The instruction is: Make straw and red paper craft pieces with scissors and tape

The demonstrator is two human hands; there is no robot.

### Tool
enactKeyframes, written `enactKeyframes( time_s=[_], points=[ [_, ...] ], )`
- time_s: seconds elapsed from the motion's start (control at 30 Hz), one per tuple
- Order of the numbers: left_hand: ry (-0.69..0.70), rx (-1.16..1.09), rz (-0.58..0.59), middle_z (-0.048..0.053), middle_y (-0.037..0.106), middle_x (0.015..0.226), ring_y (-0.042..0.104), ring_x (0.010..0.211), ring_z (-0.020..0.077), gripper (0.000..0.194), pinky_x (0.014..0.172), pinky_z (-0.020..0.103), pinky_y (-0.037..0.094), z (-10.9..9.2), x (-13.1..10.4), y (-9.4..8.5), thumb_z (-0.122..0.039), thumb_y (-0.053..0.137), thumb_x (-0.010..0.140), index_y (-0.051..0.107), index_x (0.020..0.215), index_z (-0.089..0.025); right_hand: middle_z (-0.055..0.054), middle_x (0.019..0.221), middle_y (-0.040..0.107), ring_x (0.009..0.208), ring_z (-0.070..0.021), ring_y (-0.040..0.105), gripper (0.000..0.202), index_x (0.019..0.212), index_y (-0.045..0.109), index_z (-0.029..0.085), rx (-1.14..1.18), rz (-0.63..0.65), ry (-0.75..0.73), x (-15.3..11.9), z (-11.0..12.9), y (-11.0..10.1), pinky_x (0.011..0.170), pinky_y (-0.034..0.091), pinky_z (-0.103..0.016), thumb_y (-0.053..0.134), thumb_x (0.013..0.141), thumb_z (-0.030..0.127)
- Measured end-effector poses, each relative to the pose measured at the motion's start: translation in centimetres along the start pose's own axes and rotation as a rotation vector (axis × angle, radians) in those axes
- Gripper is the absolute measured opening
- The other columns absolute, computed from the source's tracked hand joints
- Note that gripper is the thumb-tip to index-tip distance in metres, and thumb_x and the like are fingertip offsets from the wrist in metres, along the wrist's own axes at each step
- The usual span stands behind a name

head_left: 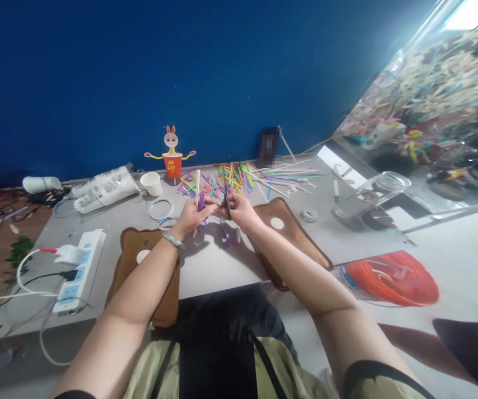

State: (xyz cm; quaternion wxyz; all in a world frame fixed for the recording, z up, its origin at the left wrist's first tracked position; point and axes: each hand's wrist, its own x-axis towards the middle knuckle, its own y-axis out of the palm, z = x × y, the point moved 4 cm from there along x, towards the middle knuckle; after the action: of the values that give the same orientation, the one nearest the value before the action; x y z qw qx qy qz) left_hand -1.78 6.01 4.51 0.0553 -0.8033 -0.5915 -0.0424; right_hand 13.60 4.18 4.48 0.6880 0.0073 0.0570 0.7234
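Observation:
My left hand is closed around a small bundle of straws, some pale and some purple. Dark scissors are gripped in my right hand, close to the fingertips of my left. What lies between the fingertips is too small to make out. Below the hands, a few purple pieces show against the pale tabletop. Just beyond them spreads a heap of short coloured straw pieces, with longer straws fanned out to its right.
Brown pads lie under my forearms. At left are a power strip, stacked paper cups, a single cup and a rabbit figure in a red cup. A clear jar, tape roll and orange bucket sit right.

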Motion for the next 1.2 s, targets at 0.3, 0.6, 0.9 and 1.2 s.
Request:
enactKeyframes(
  time_s=[0.3, 0.6, 0.9, 1.2],
  points=[
    [0.072, 0.15, -0.033, 0.004, 0.069, 0.072, 0.061, 0.067, 0.0134, 0.024, 0.064, 0.025, 0.047, 0.7, 0.9, -1.2, -0.035, 0.078, 0.068, 0.072, 0.076, -0.014, 0.007, 0.061, 0.06, 0.057, -0.0112, 0.057, 0.045, 0.073, 0.048, 0.021, -0.005, 0.065, -0.044, -0.1, 0.5, 0.5, 0.057, 0.043, -0.024, 0.086, 0.049, 0.028],
    [-0.068, 0.06, -0.003, 0.0, 0.062, 0.061, 0.048, 0.051, 0.0079, 0.032, 0.047, 0.02, 0.035, 1.2, 0.6, -1.3, -0.039, 0.081, 0.064, 0.071, 0.081, -0.014, 0.007, 0.06, 0.058, 0.056, -0.0108, 0.055, 0.045, 0.072, 0.046, 0.021, -0.042, 0.071, -0.067, 0.2, 1.0, 1.0, 0.054, 0.04, -0.023, 0.084, 0.05, 0.028],
    [-0.149, -0.156, 0.039, -0.007, 0.041, 0.044, 0.031, 0.039, 0.0038, 0.035, 0.04, 0.02, 0.019, 1.1, 0.5, -1.3, -0.043, 0.082, 0.065, 0.069, 0.076, -0.013, 0.007, 0.062, 0.06, 0.061, -0.0123, 0.059, 0.038, 0.073, 0.048, 0.021, -0.013, 0.156, -0.088, 0.5, 1.6, 1.5, 0.061, 0.044, -0.025, 0.079, 0.051, 0.021],
    [-0.068, -0.067, -0.032, -0.006, 0.045, 0.048, 0.034, 0.043, 0.0046, 0.033, 0.044, 0.02, 0.024, 0.9, 0.6, -2.0, -0.044, 0.079, 0.069, 0.07, 0.077, -0.013, 0.007, 0.062, 0.058, 0.059, -0.0111, 0.056, 0.039, 0.073, 0.048, 0.021, 0.045, 0.168, -0.091, 1.9, 1.4, 1.7, 0.06, 0.041, -0.024, 0.08, 0.051, 0.019]
  ],
)
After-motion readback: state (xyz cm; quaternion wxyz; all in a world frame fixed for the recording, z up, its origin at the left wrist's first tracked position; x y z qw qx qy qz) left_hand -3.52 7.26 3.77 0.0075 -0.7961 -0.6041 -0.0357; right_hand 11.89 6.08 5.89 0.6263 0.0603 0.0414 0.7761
